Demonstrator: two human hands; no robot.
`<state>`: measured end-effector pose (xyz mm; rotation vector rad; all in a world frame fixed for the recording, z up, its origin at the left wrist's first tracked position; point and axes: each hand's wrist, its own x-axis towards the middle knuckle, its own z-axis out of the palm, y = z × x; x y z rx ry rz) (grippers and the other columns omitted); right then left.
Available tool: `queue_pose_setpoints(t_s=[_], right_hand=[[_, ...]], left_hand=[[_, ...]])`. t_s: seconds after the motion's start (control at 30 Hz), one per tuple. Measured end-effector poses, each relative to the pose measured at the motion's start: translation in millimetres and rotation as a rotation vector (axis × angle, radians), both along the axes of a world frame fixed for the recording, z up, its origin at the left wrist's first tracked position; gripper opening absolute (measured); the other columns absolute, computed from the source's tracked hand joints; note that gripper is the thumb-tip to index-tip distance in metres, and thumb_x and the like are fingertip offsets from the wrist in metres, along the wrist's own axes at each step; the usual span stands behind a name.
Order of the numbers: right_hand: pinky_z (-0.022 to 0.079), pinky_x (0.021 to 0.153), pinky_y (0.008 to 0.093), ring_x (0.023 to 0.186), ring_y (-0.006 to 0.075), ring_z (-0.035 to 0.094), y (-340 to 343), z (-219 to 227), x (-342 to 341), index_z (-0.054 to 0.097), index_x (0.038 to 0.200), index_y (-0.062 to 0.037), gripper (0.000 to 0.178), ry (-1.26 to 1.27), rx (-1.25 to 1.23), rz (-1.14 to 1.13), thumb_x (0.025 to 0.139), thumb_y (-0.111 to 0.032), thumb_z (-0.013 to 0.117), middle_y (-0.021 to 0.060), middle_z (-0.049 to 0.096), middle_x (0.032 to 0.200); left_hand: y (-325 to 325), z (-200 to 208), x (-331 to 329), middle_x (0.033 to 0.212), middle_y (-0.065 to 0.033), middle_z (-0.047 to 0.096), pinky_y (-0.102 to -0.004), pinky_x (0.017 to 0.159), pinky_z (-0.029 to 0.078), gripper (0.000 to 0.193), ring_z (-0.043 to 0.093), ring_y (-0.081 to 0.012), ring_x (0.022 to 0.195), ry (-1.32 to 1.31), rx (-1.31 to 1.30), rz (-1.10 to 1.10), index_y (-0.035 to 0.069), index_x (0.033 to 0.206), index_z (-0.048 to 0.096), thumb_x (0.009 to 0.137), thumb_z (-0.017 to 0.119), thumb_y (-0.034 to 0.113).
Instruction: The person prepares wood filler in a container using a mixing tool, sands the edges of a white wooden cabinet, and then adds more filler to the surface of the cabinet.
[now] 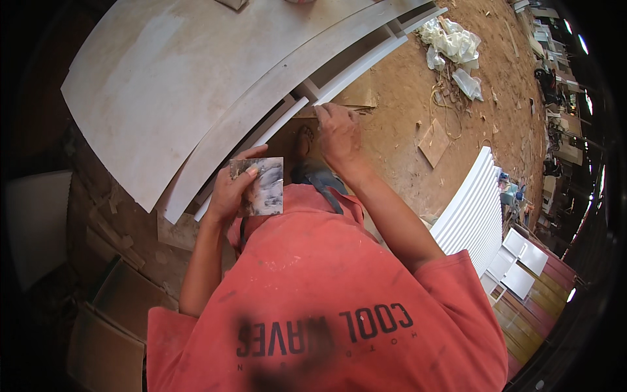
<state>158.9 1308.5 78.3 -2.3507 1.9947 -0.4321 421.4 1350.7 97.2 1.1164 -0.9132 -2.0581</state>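
Observation:
My left hand (pixel 225 193) grips a small square plate (pixel 266 189), its thumb lying over the face. Grey, white and black smears cover that face. A little to the right, my right hand (pixel 338 134) is closed, its fingertips at the white edge strip (pixel 356 68) of a long piece of furniture. Whether something small is pinched in those fingers I cannot make out. The furniture's broad pale panel (pixel 170 85) fills the upper left, with dark open gaps along its near side.
Crumpled pale plastic sheeting (pixel 454 42) and a brown board scrap (pixel 434 142) lie on the dirt floor (pixel 398 98). A white ribbed panel (pixel 473 209) stands at the right. Brown boards (pixel 108 346) lean at the lower left. My sandalled foot (pixel 303 140) shows between my hands.

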Motion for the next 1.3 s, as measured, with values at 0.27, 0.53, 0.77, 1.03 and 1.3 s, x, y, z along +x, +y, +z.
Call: queue_pose_setpoints(t_s=[0.27,0.53,0.77,1.03,1.3], right_hand=[[0.042,0.085,0.0445,0.098,0.0274,0.065,8,9,-19,0.068,0.098,-0.0080,0.021,-0.133,0.026,-0.065,0.080,-0.005,0.058,0.0096,0.070,0.099],[0.040,0.084,0.0482,0.095,0.0270,0.066,-33,12,-27,0.072,0.099,-0.0101,0.023,0.154,0.218,0.049,0.081,-0.007,0.058,0.0086,0.070,0.100],[0.044,0.087,0.0469,0.098,0.0286,0.066,17,17,-20,0.072,0.109,-0.0117,0.033,-0.158,0.301,0.197,0.083,-0.001,0.055,0.0090,0.070,0.106],[0.050,0.091,0.0357,0.105,0.0319,0.066,50,-5,-58,0.068,0.118,-0.0078,0.031,-0.532,0.317,0.045,0.090,-0.001,0.059,0.0155,0.068,0.115],[0.050,0.090,0.0391,0.108,0.0324,0.061,49,-6,-48,0.065,0.123,-0.0076,0.038,-0.620,0.082,0.066,0.087,0.001,0.059,0.0125,0.065,0.118]], left_hand=[[13,-3,12,0.142,-0.0223,0.048,-0.0358,0.112,0.032,0.066,0.044,-0.0297,0.134,-0.404,-0.323,-0.106,-0.002,0.146,0.040,0.090,0.061,0.025],[16,-20,-2,0.147,-0.0217,0.044,-0.0360,0.113,0.031,0.069,0.043,-0.0311,0.136,-0.563,-0.432,-0.079,0.001,0.149,0.037,0.089,0.063,0.024],[30,-22,-14,0.149,-0.0203,0.042,-0.0415,0.116,0.027,0.068,0.037,-0.0342,0.140,-0.672,-0.470,-0.010,0.003,0.148,0.039,0.088,0.064,0.025],[51,-24,-33,0.147,-0.0196,0.044,-0.0412,0.117,0.025,0.071,0.037,-0.0346,0.139,-0.738,-0.481,0.015,0.006,0.148,0.039,0.084,0.065,0.024],[65,-17,-49,0.148,-0.0191,0.043,-0.0420,0.118,0.023,0.072,0.037,-0.0343,0.139,-0.712,-0.428,0.004,0.006,0.149,0.039,0.083,0.064,0.023]])
